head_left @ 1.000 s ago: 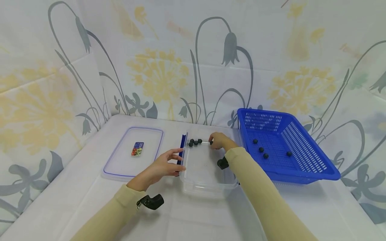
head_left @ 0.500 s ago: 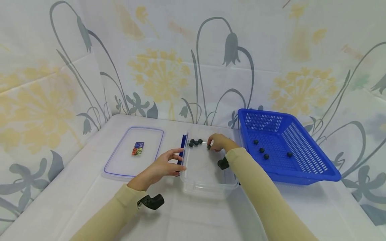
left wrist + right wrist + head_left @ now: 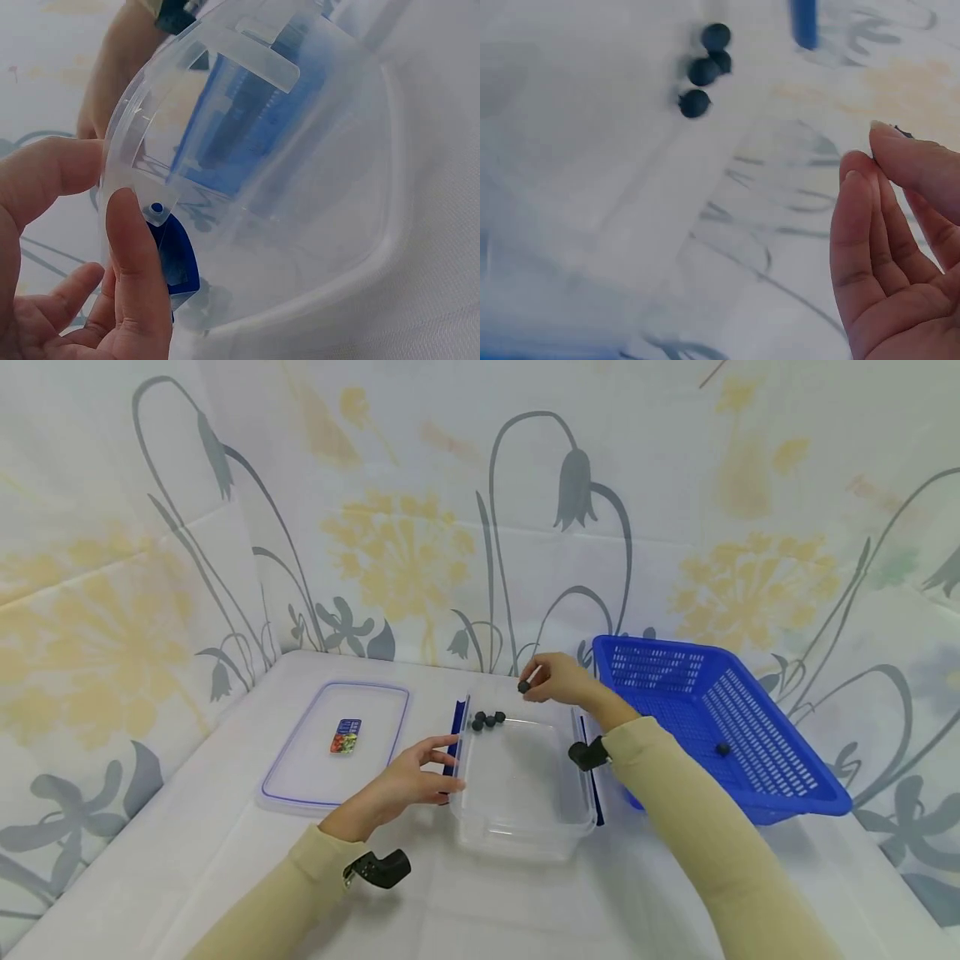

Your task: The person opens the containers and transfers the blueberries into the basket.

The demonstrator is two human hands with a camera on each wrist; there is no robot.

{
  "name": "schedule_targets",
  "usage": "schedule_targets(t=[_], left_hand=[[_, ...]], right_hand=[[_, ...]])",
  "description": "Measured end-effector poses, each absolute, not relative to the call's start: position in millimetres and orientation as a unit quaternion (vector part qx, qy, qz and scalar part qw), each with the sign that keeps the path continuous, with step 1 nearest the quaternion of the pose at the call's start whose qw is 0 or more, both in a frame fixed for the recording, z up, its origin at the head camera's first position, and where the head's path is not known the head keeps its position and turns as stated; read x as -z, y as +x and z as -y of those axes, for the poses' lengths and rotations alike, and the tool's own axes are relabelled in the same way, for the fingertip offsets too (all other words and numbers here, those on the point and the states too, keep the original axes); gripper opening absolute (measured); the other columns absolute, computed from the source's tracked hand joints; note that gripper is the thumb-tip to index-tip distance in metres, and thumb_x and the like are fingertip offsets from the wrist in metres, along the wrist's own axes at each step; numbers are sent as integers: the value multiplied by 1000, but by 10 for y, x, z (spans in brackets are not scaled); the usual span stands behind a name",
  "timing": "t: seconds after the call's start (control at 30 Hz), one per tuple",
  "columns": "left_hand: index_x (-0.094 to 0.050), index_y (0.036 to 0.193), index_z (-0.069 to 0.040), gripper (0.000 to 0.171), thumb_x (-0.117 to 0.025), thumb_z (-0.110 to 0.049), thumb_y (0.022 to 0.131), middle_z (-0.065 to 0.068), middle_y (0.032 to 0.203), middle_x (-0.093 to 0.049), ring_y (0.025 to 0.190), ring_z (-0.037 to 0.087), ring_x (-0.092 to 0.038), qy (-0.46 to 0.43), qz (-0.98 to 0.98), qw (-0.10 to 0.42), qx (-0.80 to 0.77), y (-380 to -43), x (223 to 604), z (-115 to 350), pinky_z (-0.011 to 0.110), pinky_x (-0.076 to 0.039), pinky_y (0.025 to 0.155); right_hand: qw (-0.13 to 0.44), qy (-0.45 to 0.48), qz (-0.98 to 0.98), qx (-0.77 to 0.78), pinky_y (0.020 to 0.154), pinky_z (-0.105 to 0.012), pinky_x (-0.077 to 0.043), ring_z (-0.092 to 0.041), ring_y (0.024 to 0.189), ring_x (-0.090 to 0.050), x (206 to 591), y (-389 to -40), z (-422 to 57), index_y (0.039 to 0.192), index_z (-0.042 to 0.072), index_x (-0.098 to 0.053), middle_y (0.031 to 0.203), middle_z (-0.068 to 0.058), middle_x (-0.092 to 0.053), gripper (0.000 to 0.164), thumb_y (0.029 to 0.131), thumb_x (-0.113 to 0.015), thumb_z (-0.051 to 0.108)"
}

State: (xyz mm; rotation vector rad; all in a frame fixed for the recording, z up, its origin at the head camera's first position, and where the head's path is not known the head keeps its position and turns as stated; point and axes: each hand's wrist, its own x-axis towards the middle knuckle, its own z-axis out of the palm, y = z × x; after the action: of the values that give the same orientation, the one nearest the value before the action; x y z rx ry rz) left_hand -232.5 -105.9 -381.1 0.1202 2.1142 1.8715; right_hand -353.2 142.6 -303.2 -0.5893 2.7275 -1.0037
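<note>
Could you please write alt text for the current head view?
A person's right hand pinches a small dark ball near a clear container's far end; the left hand touches its side. Four similar balls lie inside, with a clear lid to the left and a blue basket to the right.

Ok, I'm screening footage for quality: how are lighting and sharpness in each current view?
Head: bright, with soft shadows on the tablecloth; left wrist: dimmer, the blue basket smeared through the clear container; right wrist: the dark berries slightly soft, the right hand crisper.
</note>
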Motion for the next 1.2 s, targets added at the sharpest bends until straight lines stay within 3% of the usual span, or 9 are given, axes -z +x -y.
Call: schedule_targets(t=[0.33, 0.5, 0.7, 0.93, 1.2], left_hand=[[-42, 139, -14, 69, -73, -2, 79, 12, 115, -49, 83, 20, -60, 35, -742, 155, -651, -2311, 3802, 1034, 38, -54, 78], [-42, 139, -14, 69, -73, -2, 79, 13, 116, -49, 84, 20, -60, 36, -744, 153, -649, -2305, 3801, 1037, 38, -54, 78], [-41, 140, -14, 69, -73, -2, 79, 13, 117, -49, 86, 21, -59, 37, -744, 153, -650, -2309, 3796, 1041, 38, -54, 78], [-41, 140, -14, 69, -73, -3, 79, 13, 117, -48, 84, 20, -59, 42, -743, 156, -649, -2311, 3798, 1052, 38, -54, 78], [-40, 140, -14, 70, -73, -4, 79, 13, 117, -48, 83, 19, -59, 48, -738, 161, -654, -2312, 3808, 1061, 37, -54, 78]], right_hand=[[31, -170, -913, 369, 83, -46, -47, -31, 89, -59, 2739, -3336, -2413, 109, -2, -54, 96, -17, -61, 30, 84, -68, 8], [35, -137, -924, 357, 84, -47, -46, -26, 87, -60, 2810, -3308, -2923, 112, -3, -51, 97, -16, -62, 33, 87, -66, 11], [36, -109, -930, 349, 79, -41, -51, -18, 80, -62, 2982, -3317, -3373, 111, -8, -49, 93, -14, -64, 33, 86, -65, 7], [76, -79, -917, 385, 74, -31, -54, -12, 77, -63, 3166, -3310, -3610, 115, -17, -44, 94, -15, -64, 39, 86, -62, 2], [67, -81, -922, 373, 76, -36, -53, -19, 82, -63, 3094, -3307, -3603, 120, -15, -43, 101, -21, -62, 43, 89, -62, 8]])
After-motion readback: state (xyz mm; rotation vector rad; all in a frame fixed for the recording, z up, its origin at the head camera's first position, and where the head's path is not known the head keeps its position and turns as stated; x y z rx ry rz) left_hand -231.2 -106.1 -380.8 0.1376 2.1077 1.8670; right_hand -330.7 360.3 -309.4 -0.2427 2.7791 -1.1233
